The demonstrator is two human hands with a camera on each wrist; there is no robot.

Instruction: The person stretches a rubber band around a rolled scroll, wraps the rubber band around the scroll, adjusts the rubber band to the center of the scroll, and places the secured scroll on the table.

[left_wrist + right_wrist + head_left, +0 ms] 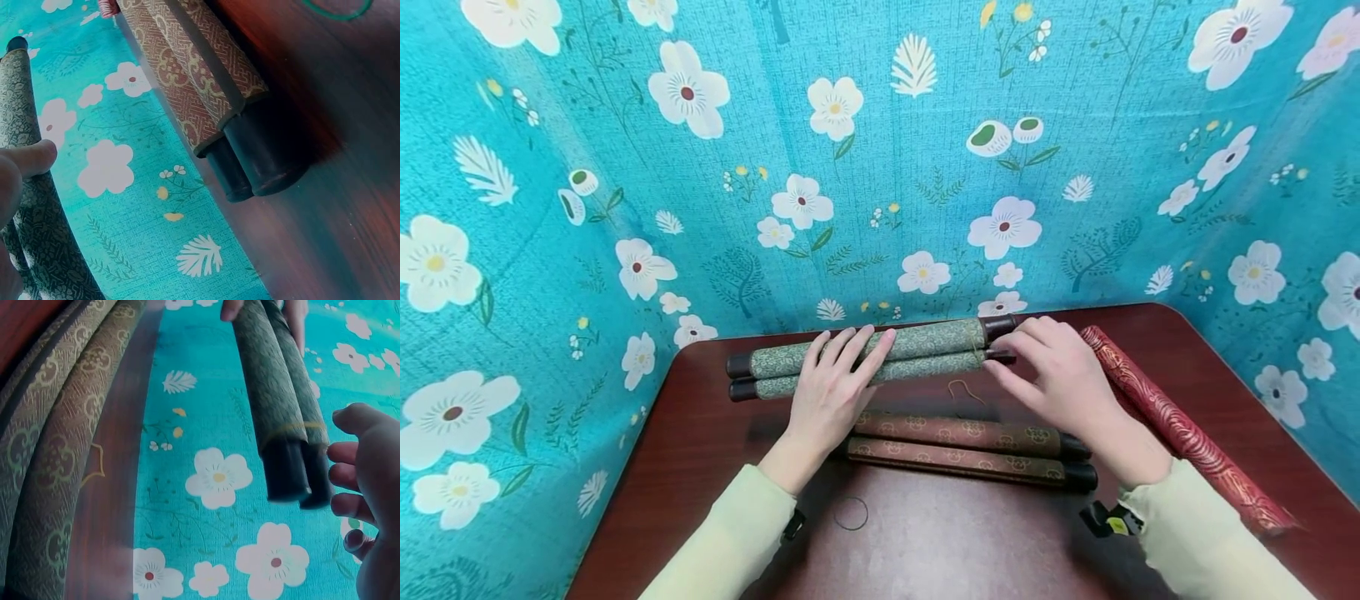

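A green patterned scroll, rolled from both ends into two rolls with dark end knobs, is gripped near its middle by my left hand. The fingers lie over the top of it. A thin yellow rubber band rings both rolls near the right end. My right hand is at that end, thumb and fingers spread beside the dark knobs. In the right wrist view its fingertips come right up to one roll. Below lies a brown patterned scroll, also in two rolls with black knobs.
A red scroll lies slanted along the table's right side. A loose yellow rubber band lies behind the brown scroll, a green one in front of it. Blue floral cloth hangs behind and beside the dark red table.
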